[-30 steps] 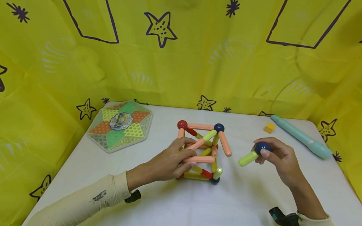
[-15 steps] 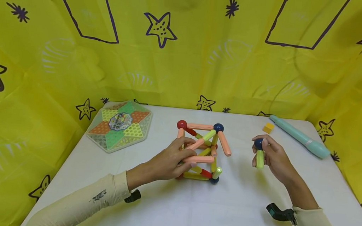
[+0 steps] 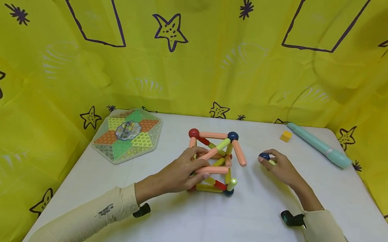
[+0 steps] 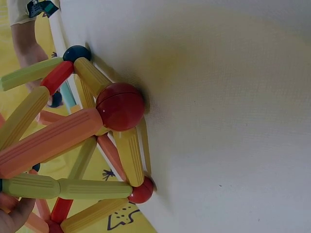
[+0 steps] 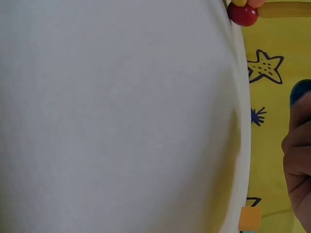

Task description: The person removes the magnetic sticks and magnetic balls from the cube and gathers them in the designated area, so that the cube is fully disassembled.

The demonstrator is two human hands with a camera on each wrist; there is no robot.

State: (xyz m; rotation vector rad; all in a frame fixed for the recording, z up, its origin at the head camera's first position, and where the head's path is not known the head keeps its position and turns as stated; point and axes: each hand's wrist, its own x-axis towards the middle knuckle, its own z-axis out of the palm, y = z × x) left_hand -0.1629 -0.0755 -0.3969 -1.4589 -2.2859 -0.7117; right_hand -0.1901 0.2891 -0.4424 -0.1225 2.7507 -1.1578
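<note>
Creased yellow sheeting (image 3: 198, 68) hangs from 9 through 12 to 3 o'clock, printed with dark-outlined, dotted, five-pointed stars (image 3: 170, 31) and faint white shell shapes (image 3: 146, 84). A flat white table (image 3: 240, 231), softly lit, spreads toward 6 o'clock.

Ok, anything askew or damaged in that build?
Nothing visibly broken. On the frame, one pink rod juts right from a blue ball, its near end bare; a near-right green rod also ends free. Odd beside the joined rods, though possibly just unfinished.
</note>
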